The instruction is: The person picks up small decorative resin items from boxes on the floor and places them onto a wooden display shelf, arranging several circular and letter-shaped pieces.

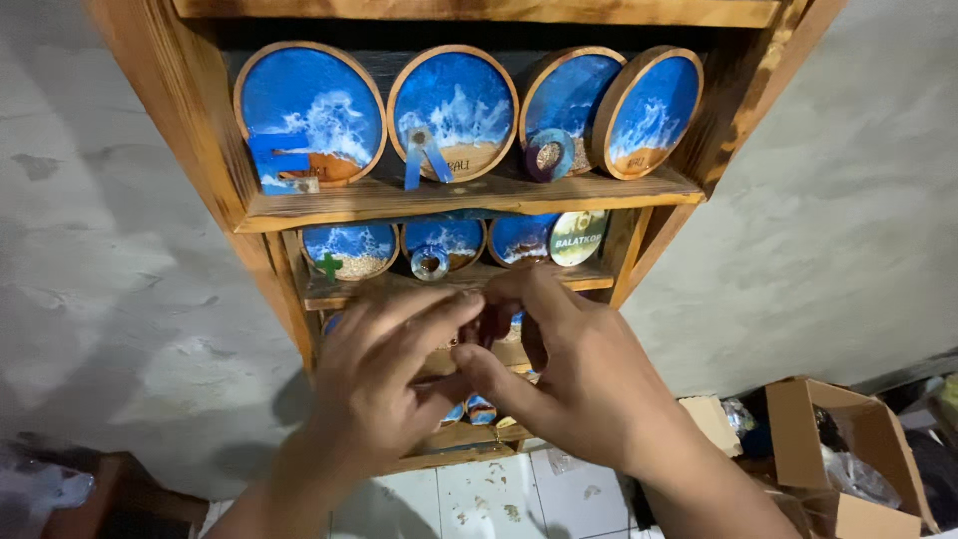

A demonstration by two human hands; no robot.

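My left hand (384, 384) and my right hand (569, 374) meet in front of a narrow wooden shelf unit (249, 215). Their fingertips pinch together around a small dark object (489, 324), mostly hidden by the fingers; I cannot tell what it is. The top shelf carries several round wood-rimmed plaques (311, 110) painted with blue sea and white surf, leaning against the back. Smaller round plaques (349, 250) stand on the shelf below, just above my hands. A small ring-shaped piece (430, 263) rests among them.
A rough grey plastered wall (110, 279) flanks the shelf on both sides. An open cardboard box (848, 449) with plastic bags stands at the lower right. White floor tiles (489, 499) with scattered debris lie below the shelf.
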